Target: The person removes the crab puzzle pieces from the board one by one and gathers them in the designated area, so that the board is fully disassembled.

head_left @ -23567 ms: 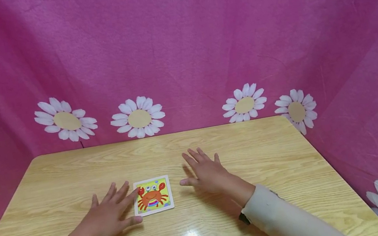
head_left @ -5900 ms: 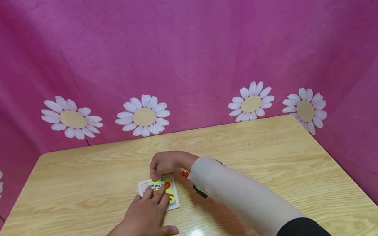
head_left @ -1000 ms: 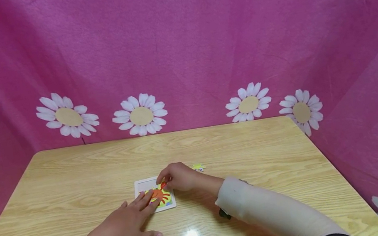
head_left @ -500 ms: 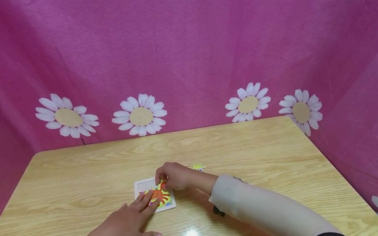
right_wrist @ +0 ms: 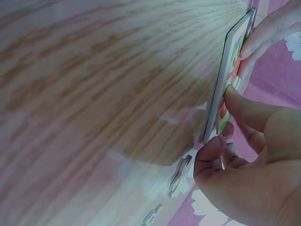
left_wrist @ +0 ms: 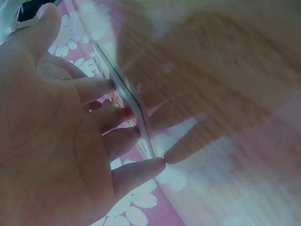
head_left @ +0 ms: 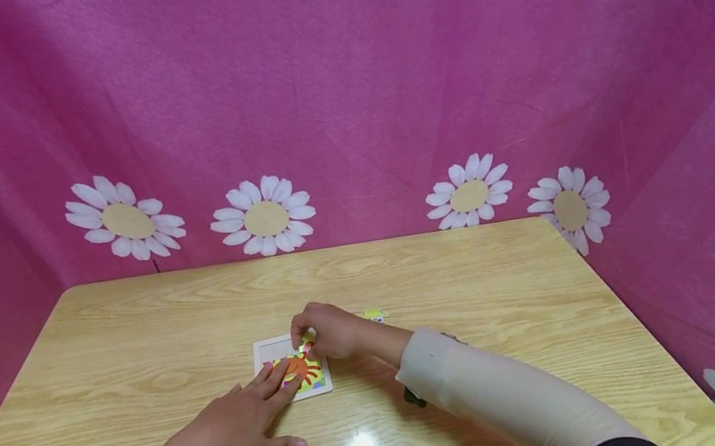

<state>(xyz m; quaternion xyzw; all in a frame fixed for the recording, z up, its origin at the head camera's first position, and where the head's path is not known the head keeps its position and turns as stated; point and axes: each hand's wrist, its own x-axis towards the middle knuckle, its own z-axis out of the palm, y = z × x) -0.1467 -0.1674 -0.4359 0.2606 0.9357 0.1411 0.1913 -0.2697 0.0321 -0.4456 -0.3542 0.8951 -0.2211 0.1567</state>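
R hand [head_left: 333, 331] pinches claw pc [right_wrist: 223, 112] at far R corner of frame [head_left: 328, 380], tipped up a bit more vs. a sec ago, so prob. working loose, w/ L hand [head_left: 235, 424] resting flat-fingered on crab [head_left: 300, 368], spare pc [head_left: 374, 315] nearby.

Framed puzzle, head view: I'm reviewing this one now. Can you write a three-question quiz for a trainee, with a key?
1. Multiple choice: what is the left hand doing?
A. Lying off the table's edge
B. Reaching out with straight fingers over the puzzle
C. Curled into a fist

2. True or false: pieces fill the whole white frame.

3. Fill in: as the person sees it, the right hand has its grip on a piece at the frame's far ____ corner.

Key:
1. B
2. False; its far left part is bare.
3. right
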